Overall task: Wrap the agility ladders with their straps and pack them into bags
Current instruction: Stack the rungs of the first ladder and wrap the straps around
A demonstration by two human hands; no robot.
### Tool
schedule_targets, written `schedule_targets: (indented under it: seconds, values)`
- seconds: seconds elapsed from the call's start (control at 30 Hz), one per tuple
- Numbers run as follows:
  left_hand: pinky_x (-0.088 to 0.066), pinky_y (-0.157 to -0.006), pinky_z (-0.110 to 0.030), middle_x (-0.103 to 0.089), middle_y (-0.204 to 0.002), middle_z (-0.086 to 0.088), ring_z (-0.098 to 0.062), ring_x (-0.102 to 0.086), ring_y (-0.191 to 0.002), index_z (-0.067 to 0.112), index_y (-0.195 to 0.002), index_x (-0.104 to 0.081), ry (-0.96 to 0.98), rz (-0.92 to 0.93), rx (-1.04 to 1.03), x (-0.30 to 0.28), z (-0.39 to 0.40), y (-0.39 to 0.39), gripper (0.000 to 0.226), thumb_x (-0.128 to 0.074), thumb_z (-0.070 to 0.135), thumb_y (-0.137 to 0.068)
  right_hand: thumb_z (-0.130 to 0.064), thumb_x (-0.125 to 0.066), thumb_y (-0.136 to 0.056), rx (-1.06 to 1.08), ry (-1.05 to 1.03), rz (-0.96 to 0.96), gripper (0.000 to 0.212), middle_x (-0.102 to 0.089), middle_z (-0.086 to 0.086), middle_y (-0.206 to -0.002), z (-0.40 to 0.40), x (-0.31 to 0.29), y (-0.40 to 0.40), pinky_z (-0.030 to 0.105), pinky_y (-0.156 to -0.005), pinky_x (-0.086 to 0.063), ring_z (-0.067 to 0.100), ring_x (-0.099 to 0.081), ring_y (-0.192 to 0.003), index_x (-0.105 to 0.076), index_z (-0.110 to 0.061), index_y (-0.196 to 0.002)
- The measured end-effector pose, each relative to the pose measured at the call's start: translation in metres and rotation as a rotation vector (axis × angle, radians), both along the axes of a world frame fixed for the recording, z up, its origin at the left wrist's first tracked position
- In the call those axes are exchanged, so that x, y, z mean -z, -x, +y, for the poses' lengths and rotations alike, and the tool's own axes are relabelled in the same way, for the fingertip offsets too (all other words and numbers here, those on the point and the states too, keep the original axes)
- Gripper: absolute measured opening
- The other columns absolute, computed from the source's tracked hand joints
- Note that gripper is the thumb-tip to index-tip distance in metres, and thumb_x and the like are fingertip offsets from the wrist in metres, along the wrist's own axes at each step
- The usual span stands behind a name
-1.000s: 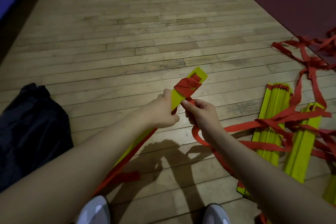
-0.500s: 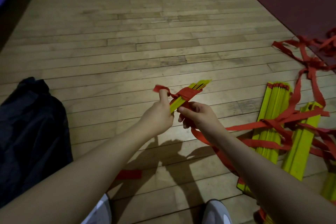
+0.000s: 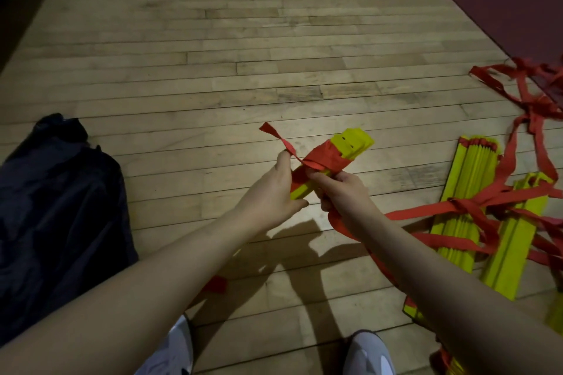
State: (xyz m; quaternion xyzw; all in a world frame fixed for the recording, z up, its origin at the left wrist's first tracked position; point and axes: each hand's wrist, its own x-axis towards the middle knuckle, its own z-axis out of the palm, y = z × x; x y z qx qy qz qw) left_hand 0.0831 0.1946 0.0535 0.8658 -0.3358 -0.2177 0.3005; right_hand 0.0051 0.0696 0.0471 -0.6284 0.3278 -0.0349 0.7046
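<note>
text: none readable | labels: none | brands: none | numbers: none | signs: none

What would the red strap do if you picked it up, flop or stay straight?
Probably flop: the red strap bends tightly around the yellow ladder rungs, and its loose end curls past the left hand. It seems light and tangle-prone, like the loops on the wooden floor.

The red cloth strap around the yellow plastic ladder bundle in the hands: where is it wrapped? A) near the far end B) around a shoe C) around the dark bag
A: the red cloth strap winds round the yellow plastic ladder bundle just below its far tip.
</note>
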Motion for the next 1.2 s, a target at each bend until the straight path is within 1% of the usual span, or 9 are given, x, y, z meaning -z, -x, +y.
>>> schedule_targets:
  seconds: [0.07,0.2,0.4,0.5,0.67,0.77,0.87,1.03,1.2]
  values:
    - [-0.053,-0.085,-0.041,-0.056,-0.113,-0.002,-0.022,-0.059,-0.102,0.015,-0.130,-0.029,-0.029,0.018,-0.020,0.002,0.002,0.000,0.070,-0.075,0.032,-0.080,-0.017,-0.064,-0.089,0.078,-0.016,0.009,0.020,-0.043,0.001,-0.055,0.005,0.003,-0.002,0.026,-0.048,-0.026,0.012,-0.034,-0.048,-0.056,-0.008,-0.073]
    - [-0.052,-0.085,-0.036,-0.053,-0.113,0.001,-0.019,-0.058,-0.100,0.017,-0.131,-0.038,-0.319,0.017,0.019,0.011,0.015,-0.003,0.068,-0.066,0.054,-0.082,-0.020,-0.063,-0.089,0.191,-0.025,0.041,0.026,-0.040,-0.001,-0.055,0.011,0.007,-0.003,0.025,-0.045,-0.026,0.011,-0.033,-0.047,-0.048,-0.014,-0.069]
    - [-0.052,-0.077,-0.034,-0.059,-0.104,0.004,-0.015,-0.057,-0.088,0.022,-0.114,-0.049,-0.381,0.007,0.023,0.023,0.037,-0.006,0.052,-0.067,0.055,-0.078,-0.019,-0.061,-0.091,0.237,0.007,0.082,0.025,-0.041,0.000,-0.057,0.009,0.016,0.001,0.026,-0.050,-0.032,0.012,-0.036,-0.049,-0.048,-0.013,-0.072]
    - [-0.054,-0.072,-0.035,-0.059,-0.105,0.002,-0.017,-0.061,-0.084,0.020,-0.119,-0.039,-0.338,-0.027,0.004,0.027,0.038,-0.001,0.058,-0.068,0.051,-0.080,-0.018,-0.060,-0.092,0.219,-0.028,0.071,0.024,-0.042,0.000,-0.056,0.008,0.017,0.002,0.026,-0.051,-0.033,0.011,-0.036,-0.047,-0.047,-0.013,-0.072]
    - [-0.052,-0.068,-0.032,-0.059,-0.109,-0.003,-0.020,-0.060,-0.080,0.025,-0.148,0.002,-0.301,-0.063,-0.052,0.033,0.041,0.001,0.102,-0.071,0.047,-0.081,-0.023,-0.059,-0.094,0.106,0.130,0.153,0.025,-0.048,0.005,-0.064,0.005,0.020,-0.005,0.024,-0.047,-0.036,0.014,-0.042,-0.049,-0.052,-0.008,-0.075]
    - [-0.046,-0.067,-0.029,-0.058,-0.119,-0.003,-0.021,-0.060,-0.092,0.030,-0.149,0.008,-0.336,-0.152,-0.030,0.038,0.041,-0.001,0.107,-0.072,0.046,-0.080,-0.023,-0.062,-0.092,0.033,0.154,0.212,0.024,-0.052,0.008,-0.068,0.002,0.024,-0.008,0.022,-0.045,-0.037,0.015,-0.044,-0.048,-0.060,0.000,-0.083]
    - [-0.049,-0.075,-0.034,-0.055,-0.124,-0.003,-0.024,-0.059,-0.104,0.032,-0.148,-0.002,-0.350,-0.192,0.006,0.046,0.041,-0.007,0.099,-0.072,0.045,-0.079,-0.020,-0.065,-0.089,0.018,0.182,0.236,0.023,-0.057,0.008,-0.065,0.002,0.031,-0.008,0.025,-0.050,-0.039,0.015,-0.047,-0.050,-0.063,0.002,-0.082]
    - [-0.050,-0.080,-0.037,-0.053,-0.127,-0.002,-0.024,-0.058,-0.108,0.029,-0.143,-0.016,-0.378,-0.225,0.087,0.058,0.035,-0.015,0.079,-0.068,0.038,-0.084,-0.014,-0.065,-0.088,0.041,0.303,0.232,0.023,-0.058,0.004,-0.059,0.002,0.045,-0.011,0.022,-0.052,-0.042,0.013,-0.051,-0.050,-0.060,-0.006,-0.067]
    - [-0.052,-0.078,-0.039,-0.053,-0.121,-0.002,-0.024,-0.057,-0.103,0.023,-0.136,-0.028,-0.438,-0.279,0.160,0.075,0.025,-0.019,0.055,-0.058,0.021,-0.090,-0.004,-0.063,-0.084,-0.044,0.306,0.266,0.013,-0.063,0.007,-0.063,-0.009,0.055,-0.018,0.022,-0.052,-0.042,0.015,-0.056,-0.052,-0.061,-0.004,-0.071]
